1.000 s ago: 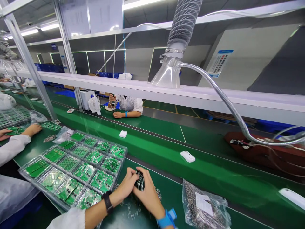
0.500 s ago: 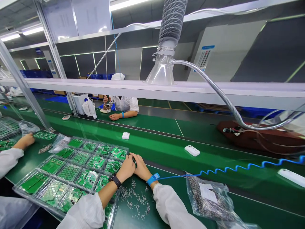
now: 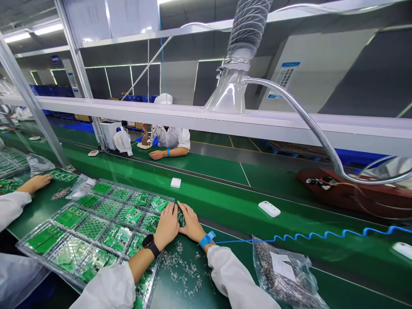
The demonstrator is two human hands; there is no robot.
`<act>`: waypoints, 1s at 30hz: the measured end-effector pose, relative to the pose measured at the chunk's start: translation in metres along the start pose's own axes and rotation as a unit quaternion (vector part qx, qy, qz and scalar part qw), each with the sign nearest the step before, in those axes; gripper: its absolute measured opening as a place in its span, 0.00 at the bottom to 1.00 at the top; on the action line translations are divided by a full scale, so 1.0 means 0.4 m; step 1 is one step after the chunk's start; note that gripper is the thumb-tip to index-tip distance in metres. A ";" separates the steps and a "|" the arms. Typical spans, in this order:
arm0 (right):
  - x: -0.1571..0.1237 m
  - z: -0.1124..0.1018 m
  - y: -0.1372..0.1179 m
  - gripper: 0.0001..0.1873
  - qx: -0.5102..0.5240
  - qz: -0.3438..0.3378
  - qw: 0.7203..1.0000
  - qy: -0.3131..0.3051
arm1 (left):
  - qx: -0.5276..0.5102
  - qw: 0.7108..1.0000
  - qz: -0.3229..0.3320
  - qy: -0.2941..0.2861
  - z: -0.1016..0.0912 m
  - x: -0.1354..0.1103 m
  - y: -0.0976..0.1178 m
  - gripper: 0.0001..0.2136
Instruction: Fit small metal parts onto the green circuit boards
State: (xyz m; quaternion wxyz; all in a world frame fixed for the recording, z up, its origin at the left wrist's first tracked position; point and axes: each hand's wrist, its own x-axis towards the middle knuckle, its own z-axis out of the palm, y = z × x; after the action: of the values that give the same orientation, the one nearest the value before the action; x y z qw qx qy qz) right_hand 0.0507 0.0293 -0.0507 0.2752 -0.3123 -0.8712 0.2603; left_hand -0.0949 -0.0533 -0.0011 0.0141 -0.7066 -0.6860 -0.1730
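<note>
Left hand (image 3: 167,221) and right hand (image 3: 192,225) flank a board (image 3: 181,217), right of the tray (image 3: 45,262); cannot tell either grip's closure.

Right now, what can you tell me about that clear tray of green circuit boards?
The clear tray looks like plastic, with thin raised walls dividing it into a grid of squarish compartments. Green circuit boards lie inside, some nearly plain, others dotted with pale components; several compartments show a crisscross lattice. It lies flat on the green workbench. The person's left hand and forearm cross above its right side, hiding part of it; whether they touch it is unclear.
</note>
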 end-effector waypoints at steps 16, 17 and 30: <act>-0.041 -0.012 0.018 0.51 0.052 0.005 0.998 0.027 | 0.032 0.995 0.024 -0.091 -0.066 0.085 0.004 0.20; -0.041 -0.010 0.018 0.52 0.057 0.007 0.998 0.028 | 0.034 0.995 0.022 -0.087 -0.067 0.087 0.004 0.20; -0.028 0.011 0.007 0.53 0.056 0.018 0.998 0.021 | 0.056 0.997 0.030 -0.038 -0.061 0.083 -0.007 0.18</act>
State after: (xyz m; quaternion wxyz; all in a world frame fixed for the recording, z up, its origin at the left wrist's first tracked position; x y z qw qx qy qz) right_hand 0.0562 0.0222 -0.0593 0.3058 -0.3178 -0.8435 0.3066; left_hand -0.1030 -0.0274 0.0299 0.0323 -0.7309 -0.6733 -0.1067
